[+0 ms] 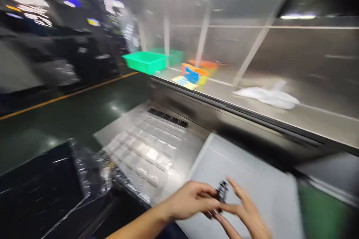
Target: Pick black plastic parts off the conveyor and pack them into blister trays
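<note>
A small black plastic part (221, 191) with an open, ladder-like frame is held up over a white tray-like surface. My left hand (193, 199) is closed around its lower end, thumb and bent fingers pinching it. From the right, my right hand (245, 209) reaches in with its fingers spread. One right fingertip is close to the part's top, and others meet the left fingertips near its base. The right hand does not appear to grip it. Motion blur hides the part's fine detail. Below both hands is the white surface (238, 160).
A clear plastic tray (146, 145) with rows of compartments lies left on a metal surface. Black plastic-wrapped material (39, 190) is at lower left. On the ledge behind are a green bin (146, 63), a yellow-orange container (200, 76) and a white bag (267, 97).
</note>
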Motion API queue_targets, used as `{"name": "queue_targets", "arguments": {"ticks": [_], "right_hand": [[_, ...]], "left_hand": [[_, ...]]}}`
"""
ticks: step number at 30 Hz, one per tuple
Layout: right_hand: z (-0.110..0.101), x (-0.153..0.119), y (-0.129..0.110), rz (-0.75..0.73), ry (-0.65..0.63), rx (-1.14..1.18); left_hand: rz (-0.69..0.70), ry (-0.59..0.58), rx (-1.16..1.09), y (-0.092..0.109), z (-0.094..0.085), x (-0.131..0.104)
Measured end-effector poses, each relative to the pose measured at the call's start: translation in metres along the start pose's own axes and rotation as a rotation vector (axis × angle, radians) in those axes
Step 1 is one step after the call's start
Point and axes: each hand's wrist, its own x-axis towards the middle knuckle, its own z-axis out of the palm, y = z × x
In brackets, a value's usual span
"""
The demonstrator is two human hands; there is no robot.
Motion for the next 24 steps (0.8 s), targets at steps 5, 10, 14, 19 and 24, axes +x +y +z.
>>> {"name": "queue_targets", "arguments": {"ticks": [5,10,14,19,24], "right_hand": [[-0.025,-0.028,-0.02,0.177,0.167,0.244],[-0.05,-0.055,-0.028,0.15,0.249,0.355],[-0.065,-0.073,-0.026,0.136,0.294,0.288],[-0.075,-0.096,-0.02,0.212,0.416,0.208],[-0.083,-0.115,-0.014,0.239,0.557,0.191]], "left_hand": [[-0.123,-0.193,-0.088,0.007,0.022,0.012],[-0.309,-0.28,-0.136,-0.003,0.057,0.025],[-0.388,-0.361,-0.101,-0.011,0.081,0.037],[-0.421,-0.493,0.003,-0.02,0.107,0.053],[-0.451,-0.552,0.021,-0.027,0.134,0.06]]}}
